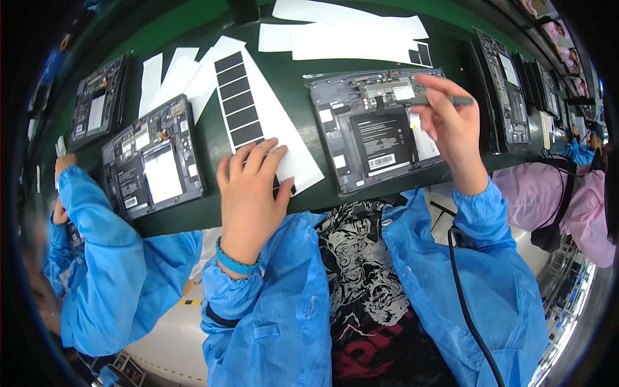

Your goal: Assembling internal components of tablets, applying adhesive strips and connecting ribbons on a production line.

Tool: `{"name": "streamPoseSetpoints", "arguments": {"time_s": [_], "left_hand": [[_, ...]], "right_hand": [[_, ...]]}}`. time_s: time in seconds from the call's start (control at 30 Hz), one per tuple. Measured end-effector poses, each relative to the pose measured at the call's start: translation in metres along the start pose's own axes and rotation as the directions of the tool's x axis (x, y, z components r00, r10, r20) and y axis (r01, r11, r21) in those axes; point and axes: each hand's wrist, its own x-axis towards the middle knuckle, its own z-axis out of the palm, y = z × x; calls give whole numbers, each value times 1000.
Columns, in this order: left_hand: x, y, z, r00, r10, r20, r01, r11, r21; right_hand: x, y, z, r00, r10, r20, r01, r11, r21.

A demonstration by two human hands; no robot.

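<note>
My left hand [251, 187] lies palm down with spread fingers on a white backing strip carrying a row of black rectangular stickers [239, 101]. Part of the strip is hidden beneath that hand. Between the fingertips of my right hand [454, 126] is a slim grey pen-like tool [461, 100]. Its tip points left, over an opened tablet or laptop body [338, 138] with its inner parts bare. A black battery [382, 142] with a white label fills its middle. Whether the tool touches the body, I cannot tell.
Another opened device [182, 138] lies to the left, with a stack [97, 97] beyond it. More devices [509, 84] are stacked at right. White sheets [351, 40] lie along the back. A co-worker's blue sleeve [106, 245] is close at left; a pink sleeve [529, 190] is at right.
</note>
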Motion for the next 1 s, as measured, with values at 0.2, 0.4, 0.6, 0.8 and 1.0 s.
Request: {"name": "streamPoseSetpoints", "arguments": {"time_s": [0.2,0.4,0.6,0.8,1.0], "left_hand": [[47,33,-17,992,128,-2,-127,983,132],[76,61,3,964,253,-79,-252,968,14],[82,62,17,972,230,-41,-230,973,7],[87,64,23,973,229,-20,-229,973,-10],[86,63,24,973,231,-1,-231,972,39]], "right_hand": [[37,16,-7,993,80,89,-87,994,71],[46,38,-6,982,119,145,-139,981,137],[51,40,-12,966,148,211,-184,970,160],[54,34,-16,951,136,277,-212,940,268],[60,28,-20,941,133,310,-172,980,104]]}}
